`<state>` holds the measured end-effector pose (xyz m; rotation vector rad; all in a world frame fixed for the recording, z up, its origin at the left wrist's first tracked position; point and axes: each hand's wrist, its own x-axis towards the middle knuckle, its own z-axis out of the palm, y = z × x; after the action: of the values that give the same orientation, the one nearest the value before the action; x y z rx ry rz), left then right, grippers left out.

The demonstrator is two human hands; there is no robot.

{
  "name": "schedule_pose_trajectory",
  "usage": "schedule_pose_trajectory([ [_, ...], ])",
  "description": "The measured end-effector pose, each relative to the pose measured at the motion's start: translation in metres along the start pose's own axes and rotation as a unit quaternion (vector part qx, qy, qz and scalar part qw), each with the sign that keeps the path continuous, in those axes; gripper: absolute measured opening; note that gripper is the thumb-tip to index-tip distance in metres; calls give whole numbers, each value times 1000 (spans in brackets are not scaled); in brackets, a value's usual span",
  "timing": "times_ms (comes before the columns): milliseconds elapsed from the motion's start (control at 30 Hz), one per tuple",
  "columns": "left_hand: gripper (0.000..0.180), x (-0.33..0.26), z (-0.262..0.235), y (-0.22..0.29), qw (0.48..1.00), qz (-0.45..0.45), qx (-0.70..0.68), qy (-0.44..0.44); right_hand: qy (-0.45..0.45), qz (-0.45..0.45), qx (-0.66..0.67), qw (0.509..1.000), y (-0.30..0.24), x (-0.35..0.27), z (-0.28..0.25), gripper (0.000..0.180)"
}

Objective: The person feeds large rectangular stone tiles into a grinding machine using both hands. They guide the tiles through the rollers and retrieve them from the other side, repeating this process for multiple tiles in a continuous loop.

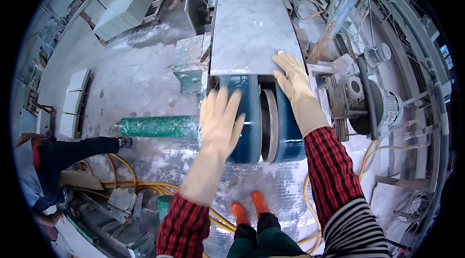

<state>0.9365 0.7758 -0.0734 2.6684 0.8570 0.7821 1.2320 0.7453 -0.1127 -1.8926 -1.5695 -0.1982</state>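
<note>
A white, grey-veined stone slab [256, 25], wet and shiny, lies on the conveyor in front of me. Its near edge reaches over the blue conveyor belts [244, 117], which curve down at the end with a gap and a wheel between them. Gloved in cream rubber, my right hand [292, 75] rests its fingers at the slab's near right corner, fingers stretched. My left hand [220, 120], in a matching glove, is spread above the left belt, just short of the slab's near edge. Neither hand grips anything.
A green roller [157, 126] juts out left of the conveyor. Motors [346, 91] and a rusty blue pipe [339, 18] stand on the right. Yellow hoses [140, 185] cross the floor. Another person [43, 175] is at the left; stacked slabs [123, 13] lie farther back.
</note>
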Motion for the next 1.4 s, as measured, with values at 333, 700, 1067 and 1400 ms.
schedule_pose_trajectory([
  [333,47,-493,-292,-16,886,-380,264,-3,16,-76,147,986,-155,-211,-56,32],
  [700,42,-710,-293,102,782,-459,422,10,-152,-54,224,961,-263,-271,-63,34],
  [1067,41,-688,-287,109,761,-497,417,31,-208,-110,230,944,-298,-244,-18,34],
  [1400,39,-566,-247,148,716,-613,275,189,64,-258,69,961,-184,27,65,35],
])
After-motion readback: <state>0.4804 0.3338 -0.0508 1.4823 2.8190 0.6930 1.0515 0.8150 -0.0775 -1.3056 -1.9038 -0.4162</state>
